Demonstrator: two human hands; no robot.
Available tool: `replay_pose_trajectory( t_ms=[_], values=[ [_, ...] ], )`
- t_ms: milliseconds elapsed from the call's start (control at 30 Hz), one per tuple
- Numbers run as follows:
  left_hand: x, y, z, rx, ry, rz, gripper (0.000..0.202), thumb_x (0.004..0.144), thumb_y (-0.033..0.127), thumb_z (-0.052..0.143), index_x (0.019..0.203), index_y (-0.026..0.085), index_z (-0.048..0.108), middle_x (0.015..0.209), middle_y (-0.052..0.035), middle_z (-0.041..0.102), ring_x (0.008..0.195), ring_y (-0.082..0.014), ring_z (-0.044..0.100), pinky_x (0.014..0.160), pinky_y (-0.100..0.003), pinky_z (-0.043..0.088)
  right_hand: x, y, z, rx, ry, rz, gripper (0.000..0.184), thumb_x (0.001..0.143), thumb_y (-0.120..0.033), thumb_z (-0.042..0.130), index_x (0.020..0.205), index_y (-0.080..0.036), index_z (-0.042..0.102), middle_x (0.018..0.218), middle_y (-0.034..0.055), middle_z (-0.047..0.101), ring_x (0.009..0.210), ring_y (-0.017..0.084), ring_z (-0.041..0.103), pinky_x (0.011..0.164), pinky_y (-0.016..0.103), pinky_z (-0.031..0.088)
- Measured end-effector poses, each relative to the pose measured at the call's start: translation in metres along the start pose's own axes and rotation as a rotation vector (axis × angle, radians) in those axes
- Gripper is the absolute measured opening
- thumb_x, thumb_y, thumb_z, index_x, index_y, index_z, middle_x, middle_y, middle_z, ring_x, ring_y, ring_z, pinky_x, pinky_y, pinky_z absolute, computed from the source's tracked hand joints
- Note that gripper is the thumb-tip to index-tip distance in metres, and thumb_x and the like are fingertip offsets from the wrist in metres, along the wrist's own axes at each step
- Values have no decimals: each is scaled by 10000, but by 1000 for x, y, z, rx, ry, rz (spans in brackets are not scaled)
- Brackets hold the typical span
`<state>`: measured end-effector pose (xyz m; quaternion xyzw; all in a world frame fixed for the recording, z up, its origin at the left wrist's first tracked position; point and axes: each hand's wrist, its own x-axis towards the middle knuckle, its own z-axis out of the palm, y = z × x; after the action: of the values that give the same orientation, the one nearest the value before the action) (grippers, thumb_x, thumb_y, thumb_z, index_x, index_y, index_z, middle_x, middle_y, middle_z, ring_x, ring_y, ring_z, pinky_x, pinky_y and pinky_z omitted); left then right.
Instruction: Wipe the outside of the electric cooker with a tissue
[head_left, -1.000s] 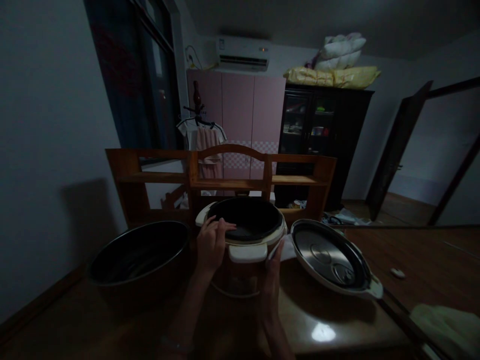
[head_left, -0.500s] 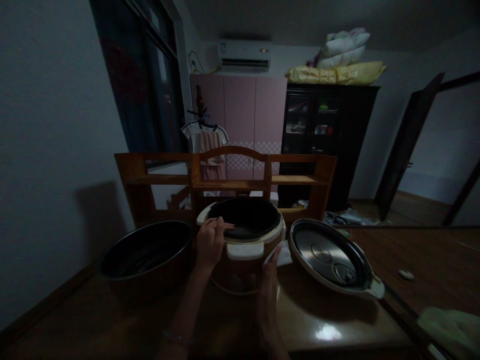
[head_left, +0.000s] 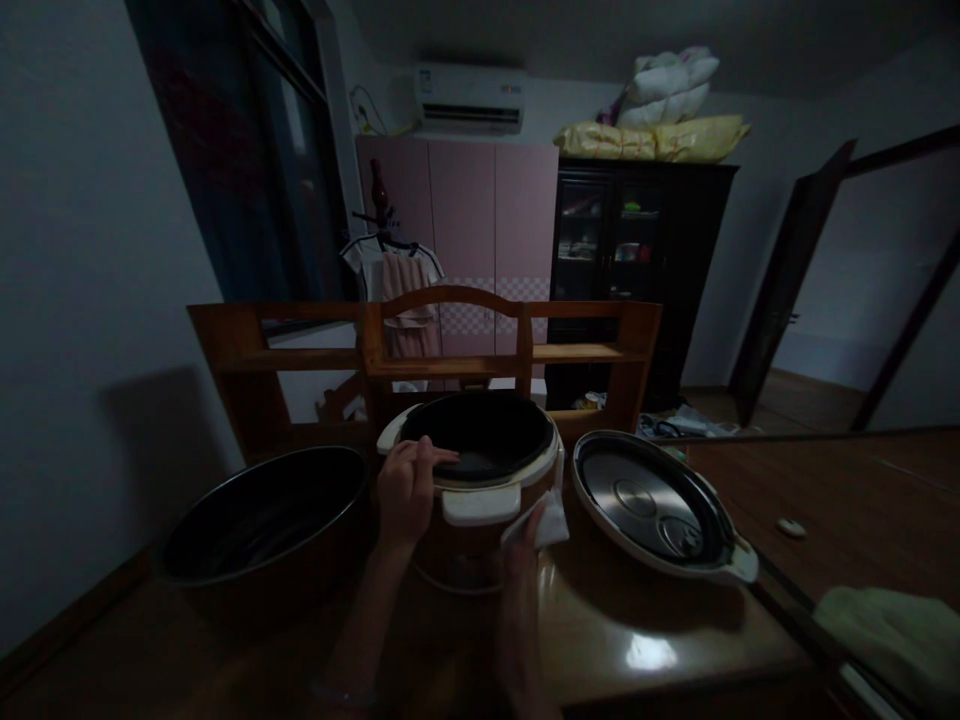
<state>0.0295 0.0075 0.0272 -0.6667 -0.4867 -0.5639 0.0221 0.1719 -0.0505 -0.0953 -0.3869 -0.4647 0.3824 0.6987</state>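
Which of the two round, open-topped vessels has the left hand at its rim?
The middle one: the white-rimmed cooker, with the left hand at its left front edge. The dark pot farther left has no white rim and no hand at it.

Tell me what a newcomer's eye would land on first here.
Probably the open, dark-mouthed cooker in the middle, with the left hand at its left rim and the right hand holding a white cloth by its near right side. Next, likely, the shiny lid to its right, underside showing, and the wide dark pot to its left.
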Motion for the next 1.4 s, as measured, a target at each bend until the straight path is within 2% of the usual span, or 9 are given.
replay_pose_trajectory(
  t_ms=[133,200,467,667,800,900,1033,1133,1400],
  values=[
    [0,3,-1,2,9,7,608,1070,391,254,821,284,799,935,9,790,941,-196,691,1064,-405,393,36,-26,-14,-49,43,-94,629,1059,-546,287,1618,-289,155,1701,-12,89,1575,194,59,1273,479,72],
    [0,3,0,-8,14,7,618,1071,390,248,815,280,799,921,7,789,924,-193,689,1068,-405,386,37,-28,-14,-97,35,-133,656,1052,-554,318,1621,-279,140,1701,0,87,1575,210,72,1270,497,71],
    [0,-2,3,17,45,-18,636,1061,414,258,734,276,786,779,-5,757,862,-215,650,1041,-409,387,-35,1,11,-49,-65,5,688,1041,-558,372,1618,-319,82,1699,-33,25,1576,235,52,1264,543,111],
    [0,-1,4,33,52,-22,639,1054,418,262,705,283,781,761,-23,736,896,-235,621,1017,-401,400,20,-29,-2,8,16,-23,681,1047,-581,309,1617,-305,60,1696,-50,-2,1573,181,-3,1276,490,61],
    [-2,-3,6,43,82,-36,653,1052,420,247,692,272,772,768,-45,718,941,-247,603,996,-404,409,49,-41,-9,41,88,-35,639,1050,-574,265,1610,-287,152,1691,-38,126,1574,177,54,1279,471,65],
    [-5,-6,8,44,76,-13,627,1048,399,251,694,260,750,792,-48,707,937,-242,597,1004,-404,403,33,-39,1,32,105,-53,642,1051,-553,309,1614,-295,145,1697,-41,92,1575,189,46,1280,471,41],
    [-9,-12,9,35,92,32,558,1043,366,259,717,244,696,860,-59,690,983,-242,590,996,-404,401,-8,-25,19,6,27,-24,670,1062,-504,340,1621,-333,11,1699,-60,-54,1575,174,-26,1277,476,44],
    [-11,-16,12,33,122,26,525,1041,365,260,690,242,631,826,-60,660,953,-241,587,976,-404,410,-17,-17,22,-12,-5,-12,676,1063,-501,339,1620,-333,-5,1695,-60,-94,1573,176,-48,1274,487,33],
    [-12,-16,13,57,121,61,486,1043,364,246,695,240,561,797,-53,614,897,-234,578,948,-403,412,58,-32,-2,-25,143,-83,680,1047,-572,281,1625,-249,127,1700,-15,65,1575,164,40,1279,443,51]
  ],
)
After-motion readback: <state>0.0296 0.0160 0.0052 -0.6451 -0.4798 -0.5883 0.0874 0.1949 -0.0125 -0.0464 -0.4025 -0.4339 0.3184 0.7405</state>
